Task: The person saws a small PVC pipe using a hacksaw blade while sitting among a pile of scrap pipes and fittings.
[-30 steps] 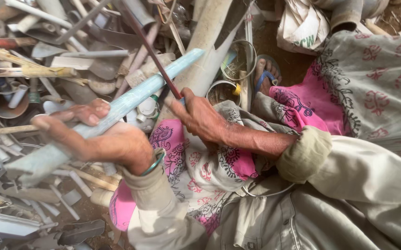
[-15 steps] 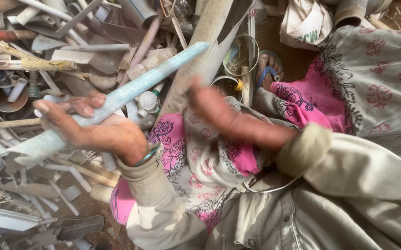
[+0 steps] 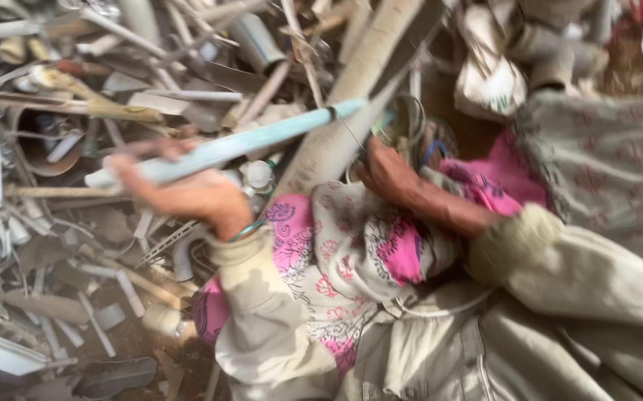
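Sorting pipe scrap
Left hand (image 3: 195, 194) grips a pale blue pipe strip (image 3: 232, 145); right hand (image 3: 387, 172), grip unclear, rests beside round tins (image 3: 409, 119).

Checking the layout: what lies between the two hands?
Head view: between the left hand and right hand lie a wide beige pipe and a small white cap; the blue strip spans above.

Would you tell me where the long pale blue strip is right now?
In the head view, the pale blue strip runs across the upper left, gripped near one end by the left hand, above the scrap pile.
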